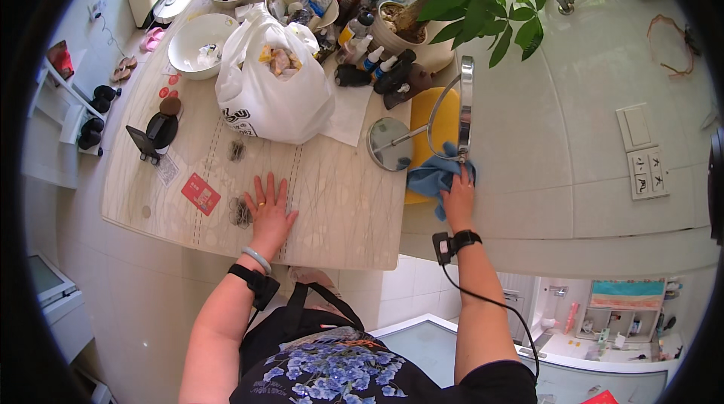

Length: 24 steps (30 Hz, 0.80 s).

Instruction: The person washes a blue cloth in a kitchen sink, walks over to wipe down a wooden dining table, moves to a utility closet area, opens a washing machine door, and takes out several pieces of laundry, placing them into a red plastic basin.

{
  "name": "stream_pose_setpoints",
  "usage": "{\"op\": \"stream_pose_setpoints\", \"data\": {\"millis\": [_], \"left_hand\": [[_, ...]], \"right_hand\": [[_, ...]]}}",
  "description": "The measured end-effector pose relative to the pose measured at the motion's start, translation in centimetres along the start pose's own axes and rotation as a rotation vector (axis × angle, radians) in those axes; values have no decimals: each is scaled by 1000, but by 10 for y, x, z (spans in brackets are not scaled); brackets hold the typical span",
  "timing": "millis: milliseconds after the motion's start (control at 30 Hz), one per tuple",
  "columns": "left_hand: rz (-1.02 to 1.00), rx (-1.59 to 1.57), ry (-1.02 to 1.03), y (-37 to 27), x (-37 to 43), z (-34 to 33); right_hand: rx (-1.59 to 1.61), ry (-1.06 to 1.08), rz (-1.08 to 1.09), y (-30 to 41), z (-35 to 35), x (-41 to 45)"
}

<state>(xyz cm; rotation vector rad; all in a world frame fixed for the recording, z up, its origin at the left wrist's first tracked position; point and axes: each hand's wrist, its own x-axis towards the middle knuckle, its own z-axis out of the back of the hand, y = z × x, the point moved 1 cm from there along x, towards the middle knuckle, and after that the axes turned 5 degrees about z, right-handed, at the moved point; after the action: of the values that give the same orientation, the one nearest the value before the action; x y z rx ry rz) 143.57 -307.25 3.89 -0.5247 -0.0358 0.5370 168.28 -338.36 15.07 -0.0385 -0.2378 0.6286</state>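
Note:
My left hand [270, 210] lies flat on the patterned tabletop [345, 200], fingers spread and nothing in it. A ring and a pale bangle are on that hand and wrist. At the table's right edge my right hand [460, 194] grips a crumpled blue cloth [432, 179]. The cloth is bunched against the lower rim of a round tabletop mirror [466, 104], seen edge-on. That mirror's round base [390, 145] faces me, so the stand looks tipped over. Behind the cloth shows a yellow chair seat [421, 115]. Part of my right fingers is hidden by the cloth.
A white plastic bag [277, 98] stands mid-table beside a white bowl [195, 44]. Several bottles [373, 59] and a potted plant [404, 22] crowd the back right. A red card [201, 193] and a black phone stand [144, 144] lie left. The tiled wall [526, 177] bounds the right.

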Motion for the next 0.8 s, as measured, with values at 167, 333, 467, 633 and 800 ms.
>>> {"op": "stream_pose_setpoints", "data": {"millis": [167, 333, 467, 633, 800], "left_hand": [[-8, 11, 7, -11, 7, 2], [-15, 29, 20, -20, 11, 5], [-23, 8, 33, -24, 12, 9], [-35, 18, 150, -18, 8, 30], [-93, 0, 189, -17, 10, 40]], "right_hand": [[124, -22, -161, -10, -25, 10], [-151, -81, -35, -4, -50, -30], [146, 33, -197, 19, -42, -79], [545, -19, -411, 68, 53, -85], [964, -175, -440, 103, 143, -75]]}}
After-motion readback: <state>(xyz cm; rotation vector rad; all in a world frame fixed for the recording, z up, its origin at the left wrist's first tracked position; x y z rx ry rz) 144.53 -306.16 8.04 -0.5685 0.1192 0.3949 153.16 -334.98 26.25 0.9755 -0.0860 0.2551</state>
